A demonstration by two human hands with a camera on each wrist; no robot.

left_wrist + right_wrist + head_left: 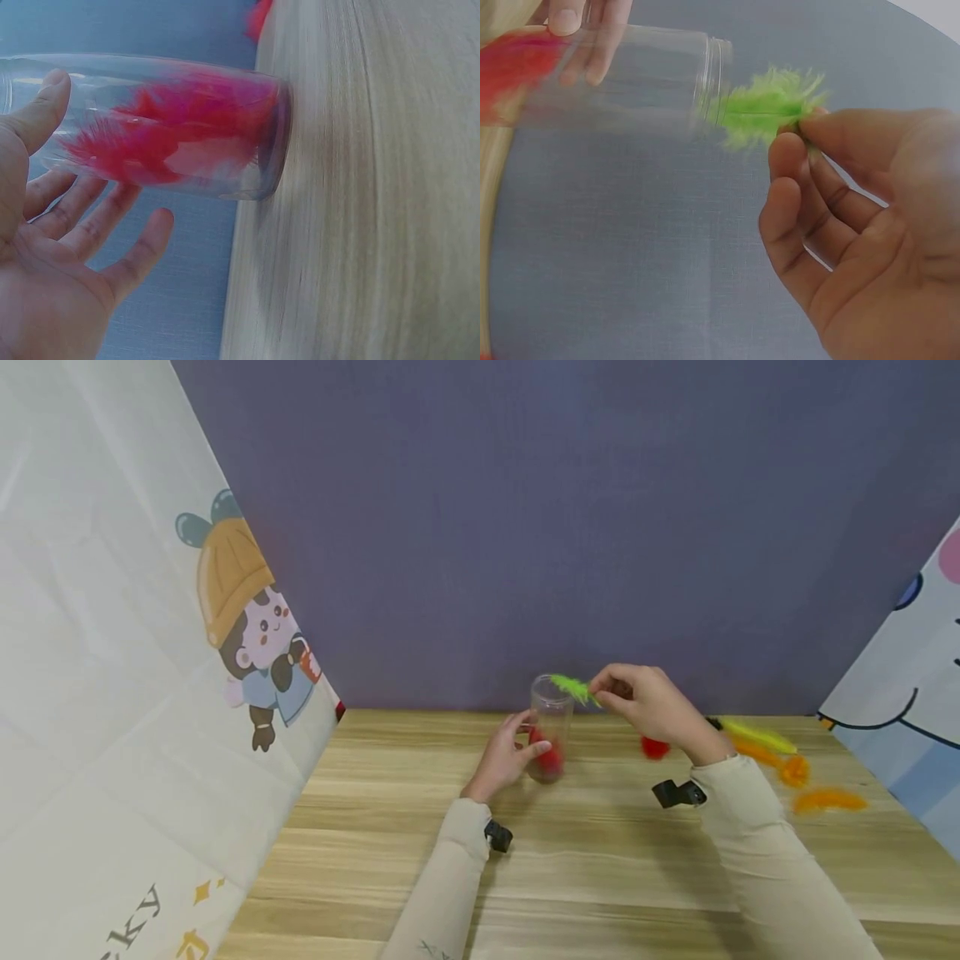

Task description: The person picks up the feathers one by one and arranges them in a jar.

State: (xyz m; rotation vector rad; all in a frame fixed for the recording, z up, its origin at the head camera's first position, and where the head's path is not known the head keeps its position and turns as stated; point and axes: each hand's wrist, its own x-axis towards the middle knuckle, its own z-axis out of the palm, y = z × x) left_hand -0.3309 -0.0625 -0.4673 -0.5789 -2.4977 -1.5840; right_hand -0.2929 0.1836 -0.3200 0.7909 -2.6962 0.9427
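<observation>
Just left of the clear jar [553, 718], the left hand [501, 758] grasps it loosely, thumb on the near side and fingers bent around the far side, the forearm reaching up to it from below. The jar stands about upright on the tabletop [600, 860], and the red feathers [550, 763] inside it, lying low toward its base, look like the part already done. At the jar's mouth is the green feather [573, 687], seemingly the one being dealt with now; its tip meets the rim, though I can't tell whether it has passed inside. Right of the jar and above its rim, the right hand [651, 703] pinches the feather's other end between thumb and forefinger, wrist raised, the remaining fingers curled. Farther right of the jar, a red piece [655, 748], an orange strip [752, 749], a yellow strip [761, 737], an orange puff [793, 771] and an orange feather-like piece [830, 800] lie on the tabletop; if they belong in the jar too, they are what is left.
</observation>
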